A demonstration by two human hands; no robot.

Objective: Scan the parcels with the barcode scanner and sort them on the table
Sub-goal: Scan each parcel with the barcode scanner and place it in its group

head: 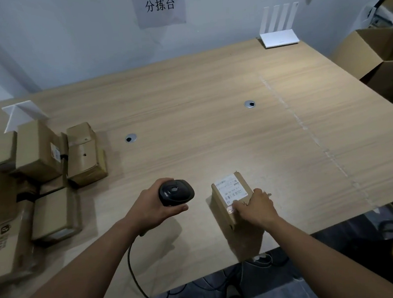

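My left hand (pixel 152 207) grips a black barcode scanner (pixel 176 192) above the wooden table (pixel 212 128), its head pointing right toward a small brown parcel (pixel 231 193). The parcel stands near the table's front edge with a white shipping label on top. My right hand (pixel 256 206) grips the parcel's near right corner, fingers curled over its top edge and part of the label. The scanner's black cable (pixel 135 274) hangs down past the front edge. A pile of several brown parcels (pixel 39 168) lies at the table's left side.
A white router (pixel 279 37) stands at the back right corner, and a white sign stand (pixel 23 114) sits behind the pile. Two round cable grommets (pixel 131 138) sit mid-table. An open cardboard box (pixel 379 59) stands beyond the right edge. Cables lie on the floor below.
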